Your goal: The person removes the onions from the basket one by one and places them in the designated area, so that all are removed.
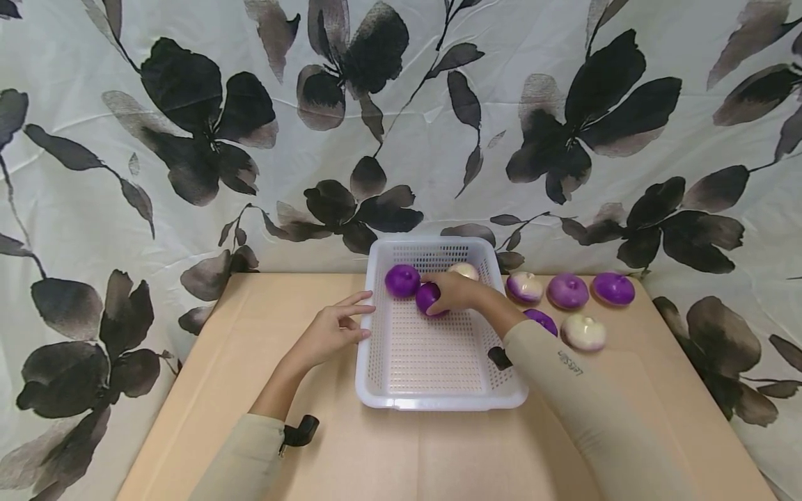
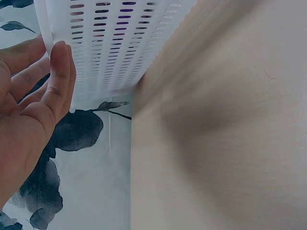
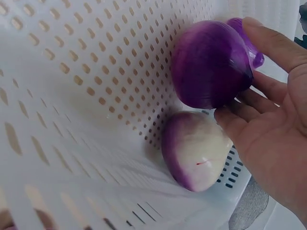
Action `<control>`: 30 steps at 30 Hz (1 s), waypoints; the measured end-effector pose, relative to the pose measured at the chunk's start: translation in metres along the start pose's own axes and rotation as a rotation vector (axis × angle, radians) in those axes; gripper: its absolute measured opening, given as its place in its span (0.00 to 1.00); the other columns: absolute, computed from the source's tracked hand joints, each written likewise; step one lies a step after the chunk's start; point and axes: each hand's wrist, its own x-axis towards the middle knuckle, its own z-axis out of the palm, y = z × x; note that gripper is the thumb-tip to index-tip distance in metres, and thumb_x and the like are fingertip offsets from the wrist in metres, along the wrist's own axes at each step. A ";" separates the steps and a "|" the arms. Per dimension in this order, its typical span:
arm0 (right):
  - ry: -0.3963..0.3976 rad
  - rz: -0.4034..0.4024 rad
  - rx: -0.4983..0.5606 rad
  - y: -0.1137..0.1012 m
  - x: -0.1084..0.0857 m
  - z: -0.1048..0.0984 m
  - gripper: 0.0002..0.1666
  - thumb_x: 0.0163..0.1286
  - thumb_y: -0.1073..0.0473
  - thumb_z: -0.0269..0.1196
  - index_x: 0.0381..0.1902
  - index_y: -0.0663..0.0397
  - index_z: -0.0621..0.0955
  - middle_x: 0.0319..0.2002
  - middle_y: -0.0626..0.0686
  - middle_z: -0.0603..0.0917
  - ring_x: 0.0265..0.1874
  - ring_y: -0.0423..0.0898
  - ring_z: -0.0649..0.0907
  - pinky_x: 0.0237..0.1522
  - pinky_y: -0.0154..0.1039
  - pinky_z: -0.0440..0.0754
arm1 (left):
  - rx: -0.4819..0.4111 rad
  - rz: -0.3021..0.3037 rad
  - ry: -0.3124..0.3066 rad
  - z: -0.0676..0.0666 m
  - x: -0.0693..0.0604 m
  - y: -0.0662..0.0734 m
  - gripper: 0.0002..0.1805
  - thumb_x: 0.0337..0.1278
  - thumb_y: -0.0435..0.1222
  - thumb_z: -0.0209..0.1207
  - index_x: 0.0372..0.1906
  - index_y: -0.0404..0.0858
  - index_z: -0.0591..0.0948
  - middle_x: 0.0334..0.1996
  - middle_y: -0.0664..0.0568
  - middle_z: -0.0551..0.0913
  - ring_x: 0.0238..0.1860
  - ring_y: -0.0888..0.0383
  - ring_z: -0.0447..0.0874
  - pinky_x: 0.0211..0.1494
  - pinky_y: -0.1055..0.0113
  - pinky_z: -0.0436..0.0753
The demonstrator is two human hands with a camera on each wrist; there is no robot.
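Observation:
A white perforated plastic basket stands on the table. My right hand reaches inside it and holds a purple onion, fingers and thumb around its side in the right wrist view. Touching or close behind it is another purple onion. A white-and-purple onion lies near the basket's far end, partly hidden by my right hand in the head view. On the left side, my left hand pinches the basket's rim, some fingers against the outer wall.
Right of the basket several more onions rest on the table: a white-and-purple one, purple ones, a whitish one, and a purple one partly behind my right sleeve. A floral cloth hangs behind the wooden table.

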 end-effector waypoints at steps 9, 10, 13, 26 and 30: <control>-0.031 -0.019 -0.005 0.002 -0.001 0.006 0.42 0.62 0.63 0.74 0.73 0.57 0.73 0.68 0.61 0.78 0.68 0.59 0.78 0.70 0.53 0.76 | -0.011 -0.001 0.001 -0.001 -0.001 0.000 0.27 0.58 0.25 0.69 0.64 0.29 0.80 0.78 0.45 0.66 0.36 0.55 0.86 0.42 0.71 0.88; -0.037 -0.019 -0.006 0.002 -0.002 0.007 0.41 0.62 0.63 0.74 0.72 0.56 0.74 0.67 0.61 0.79 0.68 0.58 0.78 0.70 0.53 0.76 | -0.012 -0.004 0.001 -0.001 -0.001 0.000 0.27 0.58 0.25 0.69 0.65 0.28 0.80 0.78 0.46 0.66 0.36 0.55 0.86 0.42 0.71 0.88; -0.046 -0.021 -0.003 0.002 -0.003 0.009 0.39 0.62 0.63 0.74 0.71 0.55 0.75 0.66 0.60 0.80 0.67 0.58 0.78 0.70 0.53 0.76 | -0.013 -0.004 0.000 -0.001 -0.001 0.001 0.27 0.58 0.25 0.69 0.64 0.27 0.79 0.78 0.45 0.66 0.36 0.55 0.86 0.42 0.71 0.88; -0.056 -0.036 0.011 0.001 -0.007 0.018 0.40 0.60 0.60 0.76 0.70 0.50 0.77 0.68 0.58 0.78 0.69 0.57 0.77 0.71 0.52 0.75 | -0.005 -0.018 -0.004 -0.001 -0.003 0.003 0.27 0.58 0.25 0.69 0.64 0.30 0.80 0.78 0.48 0.66 0.36 0.55 0.86 0.41 0.72 0.87; -0.049 -0.038 0.005 0.001 -0.008 0.018 0.39 0.60 0.59 0.77 0.70 0.49 0.77 0.69 0.58 0.78 0.69 0.57 0.77 0.72 0.52 0.75 | 0.002 -0.020 -0.007 -0.001 -0.004 0.002 0.27 0.58 0.25 0.69 0.64 0.30 0.80 0.79 0.48 0.66 0.37 0.55 0.86 0.42 0.72 0.87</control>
